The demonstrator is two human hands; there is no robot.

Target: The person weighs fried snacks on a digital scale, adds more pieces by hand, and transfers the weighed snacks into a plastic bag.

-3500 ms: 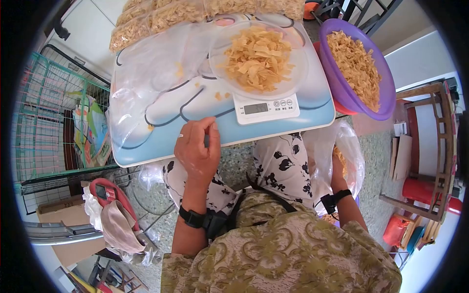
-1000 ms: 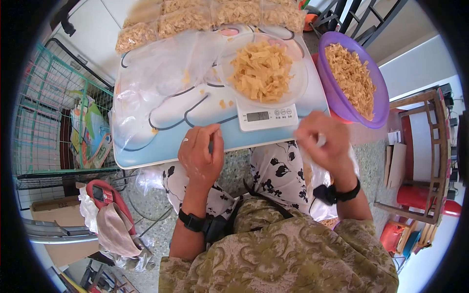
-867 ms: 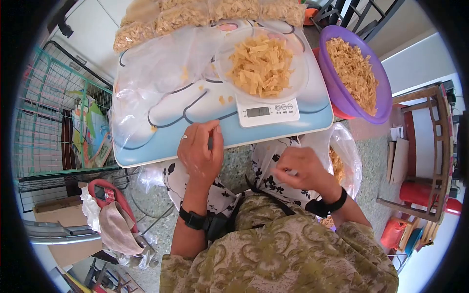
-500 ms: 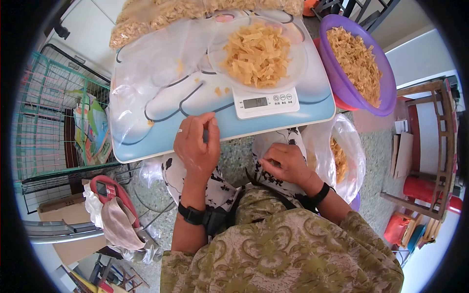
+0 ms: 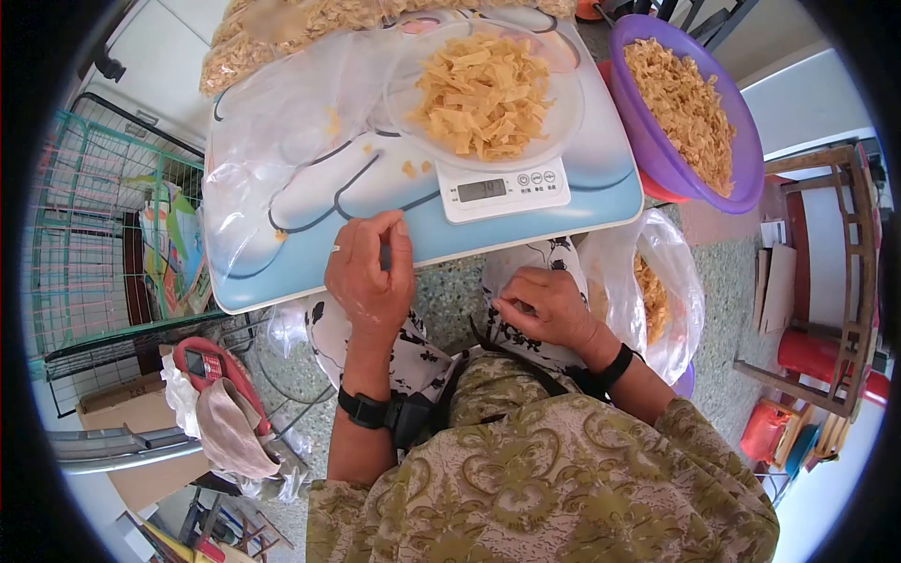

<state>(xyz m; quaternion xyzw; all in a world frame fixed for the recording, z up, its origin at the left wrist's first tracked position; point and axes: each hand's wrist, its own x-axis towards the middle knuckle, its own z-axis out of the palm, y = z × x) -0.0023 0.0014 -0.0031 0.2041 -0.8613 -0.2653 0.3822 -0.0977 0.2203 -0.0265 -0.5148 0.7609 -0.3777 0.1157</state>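
Note:
My left hand [image 5: 371, 272] rests at the near edge of a blue-and-white patterned table [image 5: 413, 246], fingers loosely curled in, thumb near the index finger, nothing seen in it. Over my right knee lies my right hand [image 5: 546, 307], also closed loosely, with no object showing. A white digital kitchen scale [image 5: 507, 191] stands on the table, beyond my hands. On it sits a clear, shallow bowl [image 5: 402, 98] heaped with yellowish dried flakes [image 5: 483, 94]. The scale's display is lit, its digits hard to read. A few loose crumbs lie left of the scale.
A clear plastic bag [image 5: 291, 117] lies flat on the table's left, before filled bags [image 5: 310, 30] at the back. To the right, a purple basin [image 5: 746, 141] holds more flakes; an open bag [image 5: 680, 310] of them stands below. At left is a wire cage [image 5: 89, 244].
The view has shifted slightly, so the table and scale sit a little higher and farther left. Both hands stay almost still in the same poses.

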